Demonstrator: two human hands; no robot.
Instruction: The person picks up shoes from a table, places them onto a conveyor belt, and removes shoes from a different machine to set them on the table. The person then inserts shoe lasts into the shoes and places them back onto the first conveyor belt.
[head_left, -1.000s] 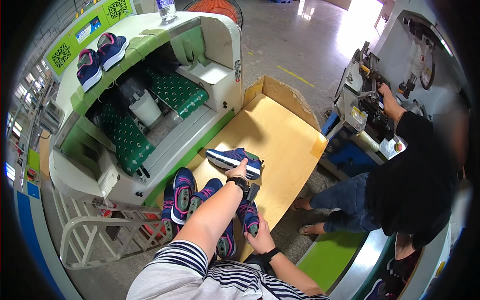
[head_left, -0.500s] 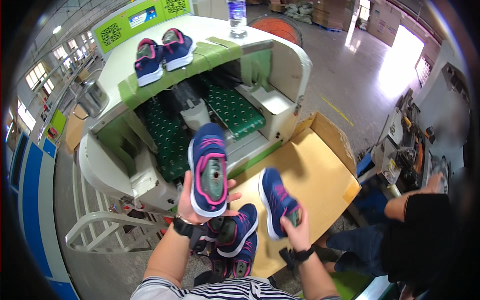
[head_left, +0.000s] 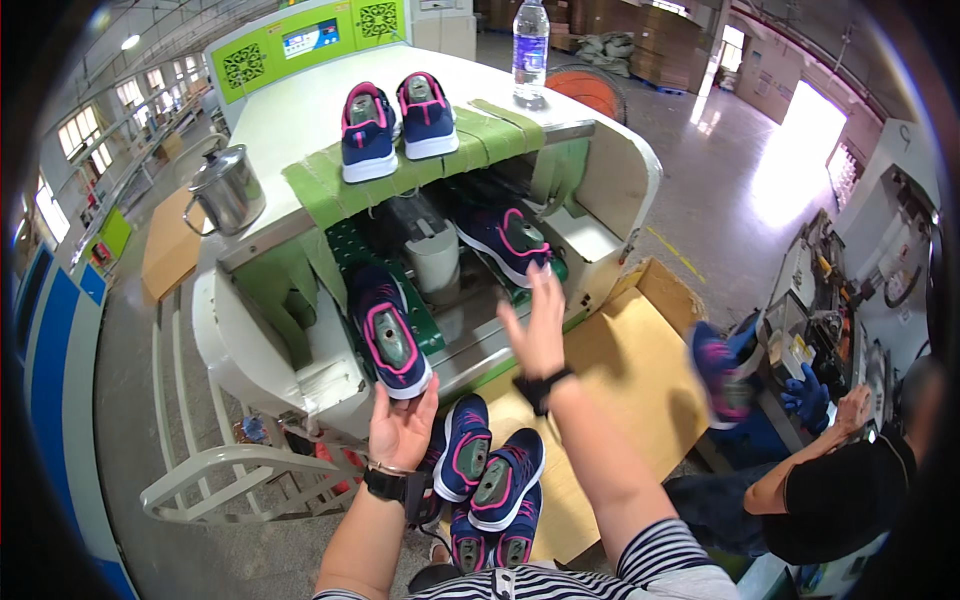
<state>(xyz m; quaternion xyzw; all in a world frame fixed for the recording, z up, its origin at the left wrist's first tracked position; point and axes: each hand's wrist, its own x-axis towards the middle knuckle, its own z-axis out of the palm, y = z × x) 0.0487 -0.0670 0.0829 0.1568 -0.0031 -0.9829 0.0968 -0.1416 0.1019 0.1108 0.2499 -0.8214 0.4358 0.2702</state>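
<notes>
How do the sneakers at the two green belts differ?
The left sneaker meets the left hand at its heel; the right sneaker has the open right hand by its heel, contact unclear. The left sneaker points nearly straight up the picture; the right sneaker slants further left. Both are navy with pink trim.

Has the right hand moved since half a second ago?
Yes: the right hand moved forward, from over the tan board toward the white machine.

At seven o'clock, the left hand's (head_left: pixel 403 438) wrist is circled by a black band (head_left: pixel 384 485) fitted with a dark, boxy unit (head_left: pixel 416 494). Toward five, the right hand's (head_left: pixel 541 330) wrist is ringed by another black strap (head_left: pixel 543 388); farther out, a pale sleeve (head_left: pixel 692 574) is edged with navy-and-white stripes (head_left: pixel 650 551).
</notes>
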